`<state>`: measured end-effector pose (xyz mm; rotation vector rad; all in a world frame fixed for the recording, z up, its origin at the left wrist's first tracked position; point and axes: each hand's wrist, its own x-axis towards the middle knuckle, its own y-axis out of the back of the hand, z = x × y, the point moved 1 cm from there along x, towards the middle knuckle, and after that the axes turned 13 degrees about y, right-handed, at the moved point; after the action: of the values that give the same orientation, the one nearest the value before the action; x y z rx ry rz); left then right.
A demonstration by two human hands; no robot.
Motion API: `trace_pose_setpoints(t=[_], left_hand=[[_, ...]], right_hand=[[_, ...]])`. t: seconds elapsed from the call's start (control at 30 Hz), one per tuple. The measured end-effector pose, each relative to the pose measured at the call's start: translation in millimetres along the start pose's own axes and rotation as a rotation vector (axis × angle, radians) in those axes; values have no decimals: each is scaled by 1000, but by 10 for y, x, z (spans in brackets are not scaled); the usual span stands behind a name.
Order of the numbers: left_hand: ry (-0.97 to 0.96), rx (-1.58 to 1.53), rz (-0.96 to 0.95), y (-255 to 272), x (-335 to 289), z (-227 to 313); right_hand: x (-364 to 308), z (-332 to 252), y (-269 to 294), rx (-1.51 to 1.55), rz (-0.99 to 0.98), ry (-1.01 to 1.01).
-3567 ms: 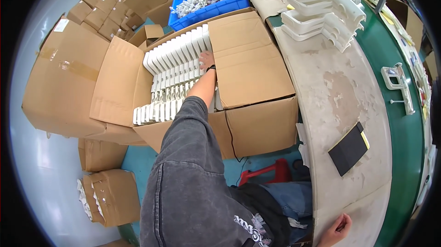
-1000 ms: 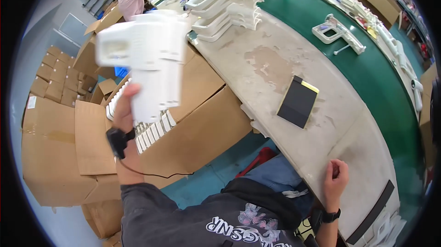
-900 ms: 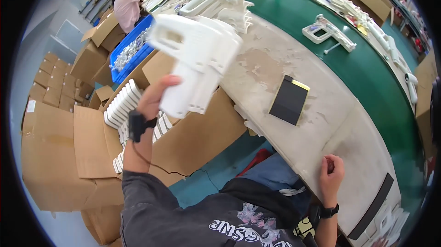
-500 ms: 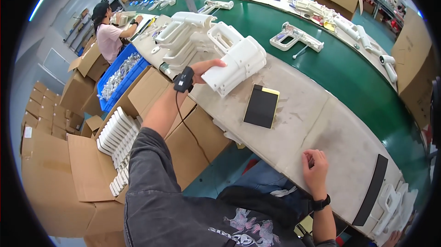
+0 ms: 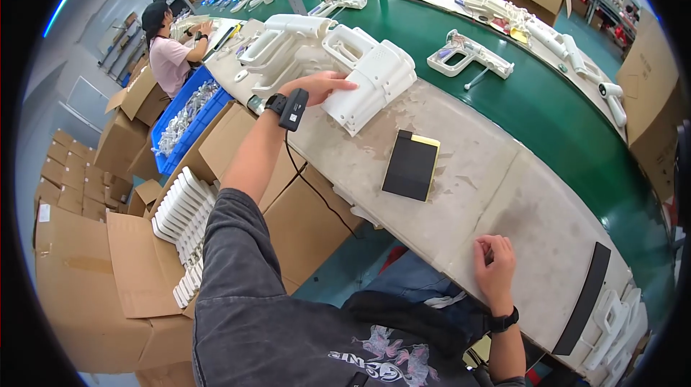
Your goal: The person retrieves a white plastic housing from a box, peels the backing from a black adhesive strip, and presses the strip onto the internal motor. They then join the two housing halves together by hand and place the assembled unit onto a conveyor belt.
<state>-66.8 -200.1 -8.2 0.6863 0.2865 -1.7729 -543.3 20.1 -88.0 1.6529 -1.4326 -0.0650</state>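
Note:
My left hand is closed on the near end of a stack of white plastic shells, gun-shaped with looped handles. Part of its grip is hidden by the shells. Beside that stack, to the left, more white shells stand on the worktable. Loosely curled, my right hand rests at the table's near edge with nothing visible in it. Between the hands lies a black rectangular pad with a yellow sheet showing at its edge.
A green conveyor belt runs behind the table, carrying a white gun-shaped assembly. To the left are an open carton of white parts and a blue crate. A black strip lies at right. Another person sits far left.
My left hand has moved slightly away from me, and the stack of shells has settled lower onto the table. The assembly on the belt has shifted slightly right. My right hand stays put.

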Motion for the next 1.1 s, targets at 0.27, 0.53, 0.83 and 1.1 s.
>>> trace_pose_setpoints(t=[0.27, 0.53, 0.83, 1.1], left_hand=[[-36, 9, 172, 281, -578, -334], [-12, -9, 792, 1537, -2031, -2228], [1161, 421, 1326, 2312, -3072, -4872], [1498, -383, 1350, 2142, -2094, -5100]], right_hand=[[19, 1, -23, 2, -42, -2], [-30, -42, -46, 11, -103, -109], [-124, 123, -87, -84, -163, -129], [-204, 259, -100, -138, -138, -140]])
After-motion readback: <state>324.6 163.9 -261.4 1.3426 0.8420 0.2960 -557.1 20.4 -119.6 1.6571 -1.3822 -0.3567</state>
